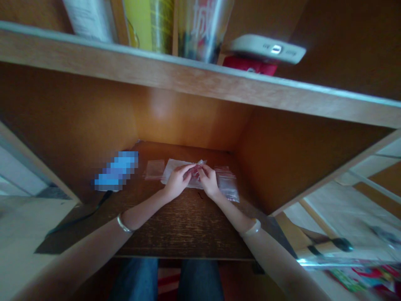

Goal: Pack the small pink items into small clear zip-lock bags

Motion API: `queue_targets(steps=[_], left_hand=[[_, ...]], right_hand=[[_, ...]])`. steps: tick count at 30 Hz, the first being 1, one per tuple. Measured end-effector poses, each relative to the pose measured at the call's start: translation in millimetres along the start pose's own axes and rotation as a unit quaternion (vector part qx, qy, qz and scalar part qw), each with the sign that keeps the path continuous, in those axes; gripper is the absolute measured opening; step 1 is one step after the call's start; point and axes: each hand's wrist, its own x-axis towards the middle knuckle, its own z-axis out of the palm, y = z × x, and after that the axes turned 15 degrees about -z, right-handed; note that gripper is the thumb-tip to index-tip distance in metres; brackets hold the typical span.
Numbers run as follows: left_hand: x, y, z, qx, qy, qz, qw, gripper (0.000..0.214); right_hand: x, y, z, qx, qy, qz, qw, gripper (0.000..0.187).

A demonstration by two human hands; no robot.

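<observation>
My left hand (178, 182) and my right hand (209, 179) meet over the middle of the desk, fingers pinched together. Between them is a small clear plastic bag (195, 172) with something reddish in or on it; the fingers hide much of it. A whitish translucent sheet or bag (169, 166) lies flat beneath my hands. To the right rests a pile of clear zip bags (227, 187) with reddish lines along the top. More clear bags (155, 169) lie to the left. A tiny dark strip (200, 195) sits on the desk just in front of my hands.
The dark wooden desk (175, 230) is boxed in by wooden side and back panels. A blurred-out phone-like object (117, 170) leans at the left, with a dark cable (78, 219). Overhead, a shelf (188, 77) carries a clear container (202, 29) and a white device (269, 47).
</observation>
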Motion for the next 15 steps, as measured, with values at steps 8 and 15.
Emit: queue_targets(steps=[8, 15], left_hand=[[-3.1, 4.1, -0.1, -0.032, 0.003, -0.042, 0.999, 0.023], [-2.5, 9.3, -3.2, -0.061, 0.001, -0.074, 0.995, 0.018]], right_hand=[[-2.0, -7.2, -1.3, -0.049, 0.012, -0.043, 0.998, 0.027], [-3.3, -14.3, -0.7, -0.062, 0.007, -0.066, 0.996, 0.028]])
